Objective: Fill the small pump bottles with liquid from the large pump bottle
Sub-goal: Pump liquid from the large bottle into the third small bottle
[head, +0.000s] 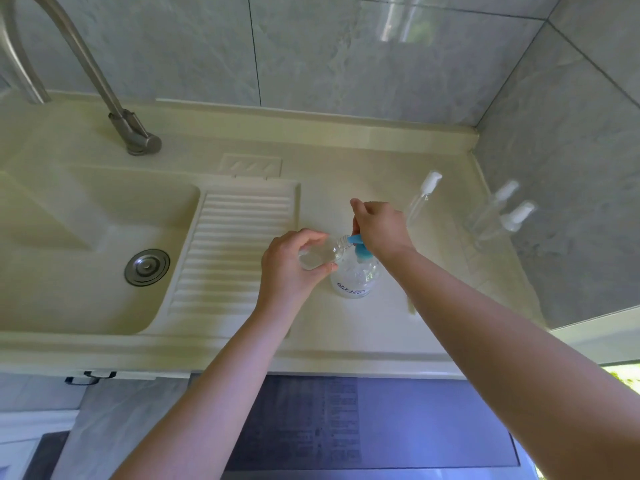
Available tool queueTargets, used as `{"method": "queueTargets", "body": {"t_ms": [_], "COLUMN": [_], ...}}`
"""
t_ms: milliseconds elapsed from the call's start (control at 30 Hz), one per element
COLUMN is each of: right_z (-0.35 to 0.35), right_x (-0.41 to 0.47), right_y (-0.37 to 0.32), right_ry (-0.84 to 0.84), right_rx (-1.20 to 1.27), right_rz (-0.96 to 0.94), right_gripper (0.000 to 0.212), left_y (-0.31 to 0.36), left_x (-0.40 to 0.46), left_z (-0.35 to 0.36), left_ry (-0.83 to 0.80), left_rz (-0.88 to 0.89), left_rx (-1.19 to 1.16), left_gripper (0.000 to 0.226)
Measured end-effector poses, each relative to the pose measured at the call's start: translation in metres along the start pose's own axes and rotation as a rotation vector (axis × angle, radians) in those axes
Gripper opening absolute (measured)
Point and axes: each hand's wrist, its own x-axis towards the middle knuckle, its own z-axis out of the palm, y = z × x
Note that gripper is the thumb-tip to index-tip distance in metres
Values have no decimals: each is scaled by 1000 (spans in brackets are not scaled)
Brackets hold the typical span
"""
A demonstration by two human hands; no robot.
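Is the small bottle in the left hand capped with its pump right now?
No. The small bottle gripped by the left hand shows a bare threaded neck, tilted toward the large bottle's blue pump.

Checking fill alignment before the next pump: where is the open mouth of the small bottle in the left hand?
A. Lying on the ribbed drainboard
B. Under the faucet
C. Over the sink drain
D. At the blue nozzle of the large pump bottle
D: the left hand tilts the small bottle so its threaded mouth meets the blue nozzle of the large pump bottle, whose pump the right hand presses.
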Motion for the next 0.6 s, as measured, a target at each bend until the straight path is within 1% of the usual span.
{"method": "queueTargets", "body": {"t_ms": [167,333,400,467,600], "right_z": [6,-6,-7,-5,1], "right_x": [0,4,5,3,2], "right_y": [1,0,-1,0,3], "right_ry": [5,-86,-98,-77,-27], "right_rx": [-7,33,26,20,10], "right_rz": [-18,43,48,23,-12], "right_gripper": [48,51,47,42,39], "left_y": [0,1,1,2,0], "left_x": [1,0,1,0,0], "left_z": [1,-1,-2,-2,0], "left_ry": [-1,3,2,1,0], "left_rz": [0,10,10,11,6], "left_rx": [23,37,35,30,22], "left_gripper": [40,41,41,41,41]}}
